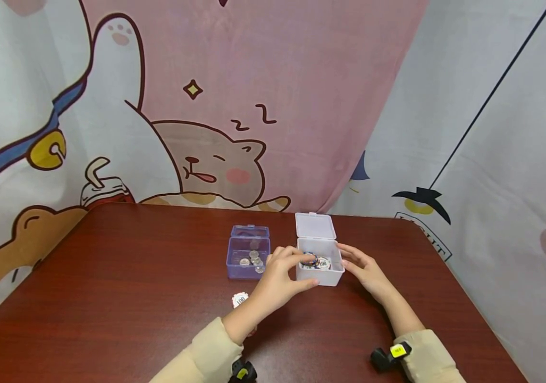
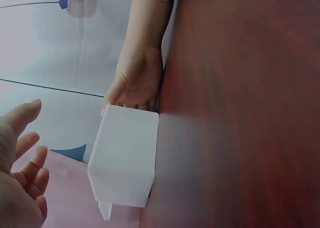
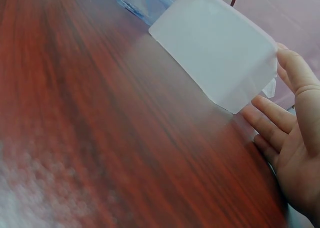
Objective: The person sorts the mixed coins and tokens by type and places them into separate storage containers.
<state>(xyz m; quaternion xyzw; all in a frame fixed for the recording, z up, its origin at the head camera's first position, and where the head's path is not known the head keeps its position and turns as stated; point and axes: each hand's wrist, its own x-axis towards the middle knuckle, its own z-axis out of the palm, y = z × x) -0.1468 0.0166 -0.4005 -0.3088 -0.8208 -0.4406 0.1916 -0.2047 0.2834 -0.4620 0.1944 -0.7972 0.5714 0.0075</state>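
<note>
A white lidded box (image 1: 331, 277) stands on the table with its lid (image 1: 316, 226) raised. Inside it lie poker chips (image 1: 323, 263), one marked 100. My left hand (image 1: 277, 279) is over the box's left front, index fingertip above the chips and thumb in front of the near wall. In the left wrist view, the thumb and loosely bent fingers (image 2: 35, 170) are apart, with nothing between them. At the box's right side is my right hand (image 1: 367, 274), fingers extended and fingertips against the wall. Its thumb (image 3: 297, 67) is at the upper rim in the right wrist view.
Left of the white box stands a blue translucent box (image 1: 234, 271), lid up, holding several clear round pieces (image 1: 255, 259). A white chip marked 100 (image 1: 240, 299) lies near my left wrist, which partly hides another chip. A printed curtain (image 1: 330, 106) hangs behind the table.
</note>
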